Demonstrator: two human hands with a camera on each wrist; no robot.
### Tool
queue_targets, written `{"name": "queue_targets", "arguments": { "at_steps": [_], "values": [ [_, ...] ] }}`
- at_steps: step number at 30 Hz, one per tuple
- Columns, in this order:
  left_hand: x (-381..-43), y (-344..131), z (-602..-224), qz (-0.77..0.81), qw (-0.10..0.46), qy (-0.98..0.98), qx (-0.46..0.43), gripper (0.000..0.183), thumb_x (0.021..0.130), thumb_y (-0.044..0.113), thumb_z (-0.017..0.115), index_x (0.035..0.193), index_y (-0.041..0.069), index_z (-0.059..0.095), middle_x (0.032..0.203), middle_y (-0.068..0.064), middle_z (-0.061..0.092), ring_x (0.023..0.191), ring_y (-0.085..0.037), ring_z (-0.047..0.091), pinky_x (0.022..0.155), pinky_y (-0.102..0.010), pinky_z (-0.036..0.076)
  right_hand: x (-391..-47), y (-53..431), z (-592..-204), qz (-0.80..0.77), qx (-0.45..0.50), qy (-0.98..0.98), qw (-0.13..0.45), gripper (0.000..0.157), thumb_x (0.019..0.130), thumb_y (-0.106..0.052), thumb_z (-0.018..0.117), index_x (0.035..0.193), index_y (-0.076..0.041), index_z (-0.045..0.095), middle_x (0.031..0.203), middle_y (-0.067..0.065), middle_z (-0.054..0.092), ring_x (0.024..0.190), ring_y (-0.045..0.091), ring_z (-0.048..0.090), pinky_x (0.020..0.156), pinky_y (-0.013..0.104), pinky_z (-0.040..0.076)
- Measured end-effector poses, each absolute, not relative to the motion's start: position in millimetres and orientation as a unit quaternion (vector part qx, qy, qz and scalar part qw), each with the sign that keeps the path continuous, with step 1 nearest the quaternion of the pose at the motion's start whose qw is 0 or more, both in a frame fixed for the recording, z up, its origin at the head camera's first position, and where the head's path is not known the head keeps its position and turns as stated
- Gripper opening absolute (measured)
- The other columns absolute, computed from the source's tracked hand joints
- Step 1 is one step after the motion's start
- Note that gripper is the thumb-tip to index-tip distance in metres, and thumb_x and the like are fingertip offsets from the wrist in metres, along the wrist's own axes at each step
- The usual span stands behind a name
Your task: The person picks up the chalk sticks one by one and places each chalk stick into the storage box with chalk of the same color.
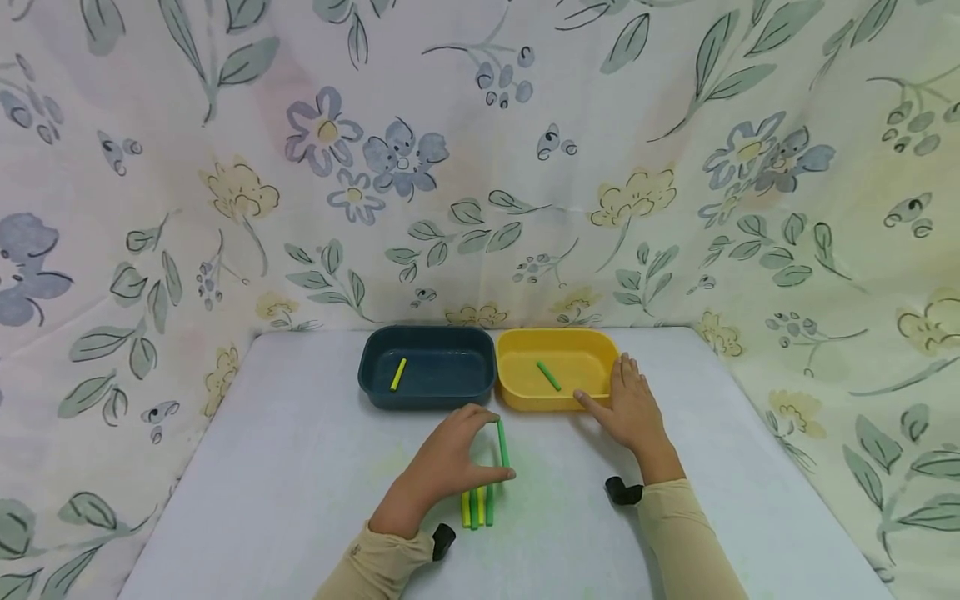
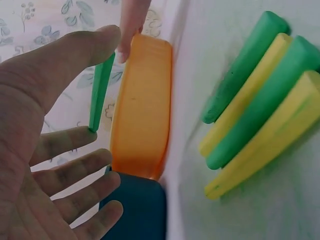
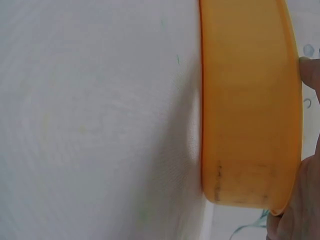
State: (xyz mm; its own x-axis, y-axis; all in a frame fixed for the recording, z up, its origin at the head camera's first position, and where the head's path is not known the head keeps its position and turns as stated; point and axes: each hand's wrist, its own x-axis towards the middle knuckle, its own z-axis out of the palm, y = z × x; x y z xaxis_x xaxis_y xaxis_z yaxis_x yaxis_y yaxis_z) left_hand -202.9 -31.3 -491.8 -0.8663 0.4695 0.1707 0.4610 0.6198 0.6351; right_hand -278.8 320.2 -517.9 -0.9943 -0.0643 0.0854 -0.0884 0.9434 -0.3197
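My left hand (image 1: 450,458) holds a green chalk stick (image 1: 503,443) by its ends between thumb and a fingertip, above the table; the other fingers are spread in the left wrist view. Below it lie two green chalk sticks (image 2: 247,67) and two yellow ones (image 2: 265,135), side by side. My right hand (image 1: 636,412) grips the near right corner of a yellow tray (image 1: 558,402), thumb on the front rim and fingers along the right side. One green chalk stick (image 1: 549,376) lies in that tray. A dark blue tray (image 1: 427,398) beside it contains one yellow chalk stick (image 1: 398,375).
Both trays stand side by side at the back of the white-covered table (image 1: 300,467), near a flowered cloth (image 1: 465,167) that hangs behind and along the sides. Faint green and yellow smudges mark the cover. Black wrist devices (image 1: 623,492) sit at both sleeves.
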Motion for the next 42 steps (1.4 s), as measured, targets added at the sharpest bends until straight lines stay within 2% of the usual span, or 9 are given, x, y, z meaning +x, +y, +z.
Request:
{"name": "queue_targets", "arguments": {
  "at_steps": [12, 20, 31, 42],
  "values": [
    [-213, -22, -483, 0.361, 0.014, 0.899, 0.25, 0.085, 0.082, 0.059, 0.088, 0.149, 0.013, 0.061, 0.145, -0.003, 0.061, 0.132, -0.023, 0.06, 0.111, -0.049, 0.054, -279, 318, -518, 0.163, 0.038, -0.985, 0.033, 0.123, 0.098, -0.083, 0.043, 0.165, 0.012, 0.003, 0.176, 0.031, 0.0, 0.164, 0.049, 0.002, 0.133, 0.063, 0.008],
    [-221, -15, -482, 0.364, 0.003, 0.896, 0.255, 0.082, 0.083, 0.057, 0.087, 0.148, 0.012, 0.062, 0.143, -0.008, 0.062, 0.129, -0.024, 0.059, 0.108, -0.05, 0.054, -279, 317, -517, 0.159, 0.038, -0.986, 0.038, 0.123, 0.098, -0.083, 0.043, 0.165, 0.013, 0.004, 0.175, 0.031, 0.001, 0.164, 0.05, 0.004, 0.133, 0.064, 0.008],
    [-231, -10, -487, 0.362, -0.002, 0.894, 0.263, 0.083, 0.085, 0.056, 0.087, 0.148, 0.01, 0.061, 0.142, -0.009, 0.061, 0.126, -0.022, 0.059, 0.108, -0.048, 0.054, -277, 318, -517, 0.161, 0.037, -0.985, 0.04, 0.122, 0.098, -0.081, 0.045, 0.165, 0.012, 0.003, 0.175, 0.031, 0.001, 0.164, 0.05, 0.004, 0.133, 0.064, 0.008],
    [-240, -6, -486, 0.356, 0.004, 0.896, 0.266, 0.083, 0.085, 0.058, 0.086, 0.149, 0.012, 0.06, 0.144, -0.007, 0.061, 0.131, -0.023, 0.059, 0.112, -0.047, 0.053, -278, 318, -518, 0.161, 0.032, -0.986, 0.042, 0.122, 0.098, -0.082, 0.044, 0.166, 0.011, 0.004, 0.176, 0.03, 0.001, 0.164, 0.048, 0.003, 0.133, 0.063, 0.008]
  ]
}}
